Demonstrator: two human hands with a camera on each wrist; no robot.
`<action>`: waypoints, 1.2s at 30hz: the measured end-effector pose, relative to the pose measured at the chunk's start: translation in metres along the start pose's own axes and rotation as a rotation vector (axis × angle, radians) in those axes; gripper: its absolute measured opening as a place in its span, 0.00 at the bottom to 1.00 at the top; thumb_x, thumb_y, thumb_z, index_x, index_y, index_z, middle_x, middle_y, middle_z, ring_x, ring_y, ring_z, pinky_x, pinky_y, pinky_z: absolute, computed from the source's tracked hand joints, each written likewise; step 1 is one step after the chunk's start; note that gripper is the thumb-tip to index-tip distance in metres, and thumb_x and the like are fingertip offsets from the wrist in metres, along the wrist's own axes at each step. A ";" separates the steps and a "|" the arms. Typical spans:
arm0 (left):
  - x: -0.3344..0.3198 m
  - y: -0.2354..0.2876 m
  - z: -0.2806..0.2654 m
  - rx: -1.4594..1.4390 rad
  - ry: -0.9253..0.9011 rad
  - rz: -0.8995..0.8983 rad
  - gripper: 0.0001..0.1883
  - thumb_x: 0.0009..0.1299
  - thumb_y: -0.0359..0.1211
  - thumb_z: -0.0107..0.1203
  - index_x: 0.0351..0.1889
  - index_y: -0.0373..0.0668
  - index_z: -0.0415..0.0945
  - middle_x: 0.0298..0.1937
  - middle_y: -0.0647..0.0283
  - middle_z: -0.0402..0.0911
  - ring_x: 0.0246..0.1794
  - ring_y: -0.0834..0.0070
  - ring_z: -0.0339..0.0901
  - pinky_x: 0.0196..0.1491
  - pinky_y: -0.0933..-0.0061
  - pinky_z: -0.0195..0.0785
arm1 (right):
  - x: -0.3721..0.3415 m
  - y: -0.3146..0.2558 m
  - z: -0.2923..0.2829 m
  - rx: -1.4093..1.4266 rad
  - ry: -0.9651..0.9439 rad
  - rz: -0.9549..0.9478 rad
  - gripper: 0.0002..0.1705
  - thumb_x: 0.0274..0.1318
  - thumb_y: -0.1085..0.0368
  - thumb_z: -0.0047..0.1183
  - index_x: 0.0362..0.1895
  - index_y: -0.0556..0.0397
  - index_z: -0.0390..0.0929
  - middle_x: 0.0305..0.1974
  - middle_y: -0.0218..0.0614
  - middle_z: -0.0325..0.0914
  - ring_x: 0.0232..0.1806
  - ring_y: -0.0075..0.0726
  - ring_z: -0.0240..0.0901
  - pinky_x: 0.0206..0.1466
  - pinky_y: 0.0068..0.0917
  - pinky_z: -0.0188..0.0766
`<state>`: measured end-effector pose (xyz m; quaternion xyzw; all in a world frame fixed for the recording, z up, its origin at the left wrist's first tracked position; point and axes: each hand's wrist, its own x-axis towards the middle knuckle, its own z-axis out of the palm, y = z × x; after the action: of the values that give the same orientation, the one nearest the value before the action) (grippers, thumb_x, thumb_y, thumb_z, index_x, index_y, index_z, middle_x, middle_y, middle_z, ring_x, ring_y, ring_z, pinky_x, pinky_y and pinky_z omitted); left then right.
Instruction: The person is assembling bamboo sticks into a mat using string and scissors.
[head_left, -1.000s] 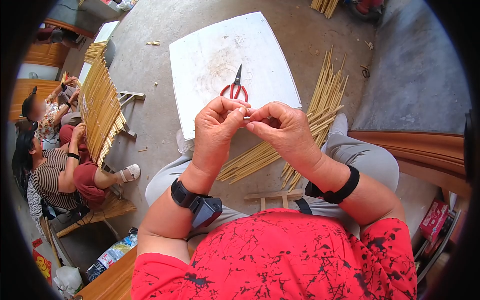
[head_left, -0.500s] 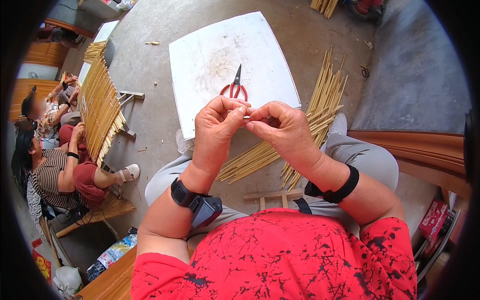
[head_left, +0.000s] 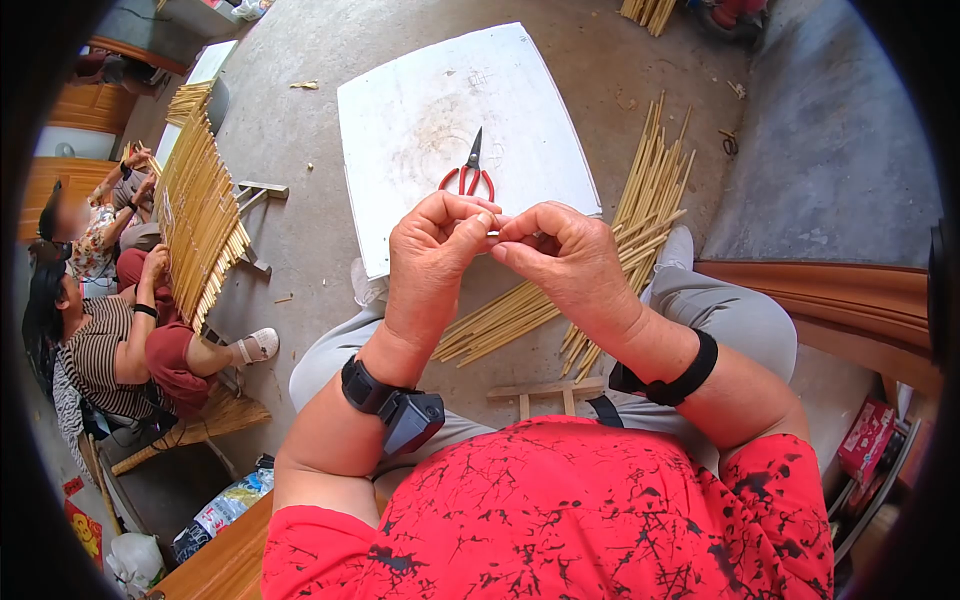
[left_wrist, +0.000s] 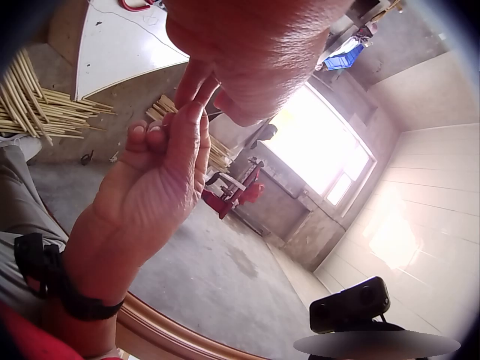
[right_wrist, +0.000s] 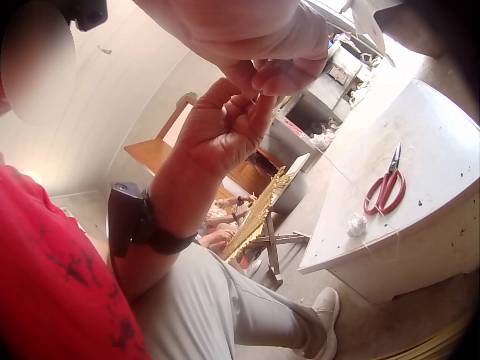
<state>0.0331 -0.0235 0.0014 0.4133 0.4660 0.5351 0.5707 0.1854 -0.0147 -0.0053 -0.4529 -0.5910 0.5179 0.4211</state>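
Note:
In the head view both hands meet above the near edge of a white table (head_left: 410,120). My left hand (head_left: 430,250) pinches a thin pale thread between thumb and forefinger. Opposite it, my right hand (head_left: 572,255) pinches the same thread, fingertips right at those of the left. Most of the thread is hidden by the fingers. Red-handled scissors (head_left: 472,162) lie on the table just beyond the hands, blades pointing away. A small white ball of thread (right_wrist: 356,224) sits by the scissors in the right wrist view, with loose strands on the tabletop.
Loose straw-coloured sticks (head_left: 640,195) lie on the floor at right and under the forearms. On the left, two seated people work at a mat of joined sticks (head_left: 195,210) on a wooden stand (head_left: 262,190). A small wooden stool (head_left: 545,390) stands between the knees.
Both hands keep almost the same place and pinch. At the far left, the farther seated person has shifted head and hands slightly.

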 end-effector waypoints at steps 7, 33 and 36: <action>0.000 -0.001 0.000 0.006 0.003 0.005 0.04 0.66 0.27 0.51 0.32 0.36 0.73 0.39 0.56 0.78 0.37 0.76 0.77 0.41 0.77 0.72 | -0.001 0.001 0.000 -0.022 -0.007 0.007 0.08 0.43 0.69 0.62 0.29 0.56 0.77 0.26 0.35 0.76 0.25 0.24 0.72 0.30 0.22 0.70; -0.001 -0.001 0.000 -0.037 -0.027 0.004 0.04 0.66 0.25 0.51 0.34 0.35 0.75 0.40 0.56 0.78 0.39 0.76 0.77 0.41 0.77 0.72 | 0.001 0.000 -0.002 -0.111 0.022 -0.122 0.08 0.42 0.69 0.61 0.29 0.56 0.77 0.26 0.38 0.76 0.25 0.33 0.73 0.29 0.26 0.69; 0.000 0.000 0.000 -0.035 -0.034 0.007 0.04 0.65 0.25 0.51 0.34 0.34 0.76 0.40 0.57 0.78 0.39 0.76 0.77 0.41 0.77 0.72 | 0.001 0.000 -0.002 -0.119 0.022 -0.130 0.07 0.43 0.69 0.61 0.28 0.56 0.77 0.26 0.38 0.75 0.26 0.35 0.73 0.30 0.27 0.69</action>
<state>0.0330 -0.0239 0.0011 0.4139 0.4451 0.5380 0.5840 0.1873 -0.0132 -0.0050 -0.4436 -0.6444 0.4484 0.4324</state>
